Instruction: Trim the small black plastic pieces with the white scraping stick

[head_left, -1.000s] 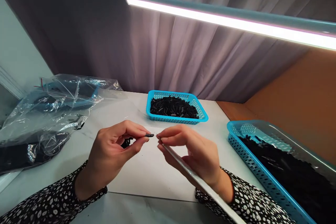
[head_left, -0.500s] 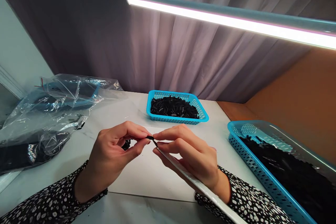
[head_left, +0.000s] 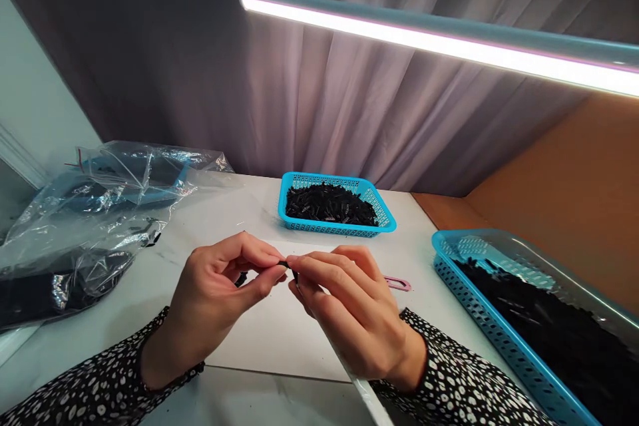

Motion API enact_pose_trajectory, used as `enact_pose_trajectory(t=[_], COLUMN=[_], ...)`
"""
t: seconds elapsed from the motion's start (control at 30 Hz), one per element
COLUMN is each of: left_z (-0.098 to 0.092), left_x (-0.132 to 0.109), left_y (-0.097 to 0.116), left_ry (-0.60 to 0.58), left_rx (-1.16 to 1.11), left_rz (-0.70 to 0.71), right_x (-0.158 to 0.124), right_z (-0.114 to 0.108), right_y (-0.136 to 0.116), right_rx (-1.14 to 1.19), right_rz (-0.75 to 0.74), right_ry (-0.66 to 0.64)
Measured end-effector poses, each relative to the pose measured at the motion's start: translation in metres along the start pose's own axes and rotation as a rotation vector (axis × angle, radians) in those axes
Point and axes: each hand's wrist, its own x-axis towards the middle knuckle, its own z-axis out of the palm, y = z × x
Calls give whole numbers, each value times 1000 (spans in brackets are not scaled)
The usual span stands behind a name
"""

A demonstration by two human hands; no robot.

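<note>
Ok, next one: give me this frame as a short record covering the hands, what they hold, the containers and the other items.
left hand: thumb and forefinger pinch a small black part
right hand: fingertips closed on the same part; a pale strip runs under the wrist
far basket: blue, filled with black pieces
near basket: blue, larger, at the right, black pieces inside
left side: clear plastic bags
table: white sheet under the hands, pink clip beside the right hand

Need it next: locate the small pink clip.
Head view: small pink clip on the white table, between the right hand and the large blue basket at right.
</note>
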Motion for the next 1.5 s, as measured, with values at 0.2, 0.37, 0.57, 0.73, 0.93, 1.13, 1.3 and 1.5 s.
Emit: enact_pose_trajectory(t=[0.2, 0.37, 0.57, 0.73, 0.93, 1.13, 1.3, 1.5], left_z=[-1, 0, 1, -18, -58, -58, -43, -26], left_x=[-1, 0, 4, 22, 17, -15, -14, 7], left_y=[-1, -3, -11, -35, -83, -106, -111, -120], left_ry=[12, 34, 18, -182, -329, -442, -397, -409], left_rx=[-57, -82, -111, 145, 615, 761, 852, 832], left_rz=[-24, -16, -124, -336, -310, -233, -141, -109], right_x=[-2, -7, -13, -21, -27, -23, -20, -33], right_z=[4, 11, 27, 48, 68, 70, 51, 39], right_y=[9, 22, 19, 56, 132, 136, 104, 59], right_rx=[19, 263, 355, 212, -178, -184, 42, 321], right_rz=[165, 537, 376, 546, 872, 929, 964, 942], right_ry=[117, 72, 40, -76, -222, -216, -103, -139])
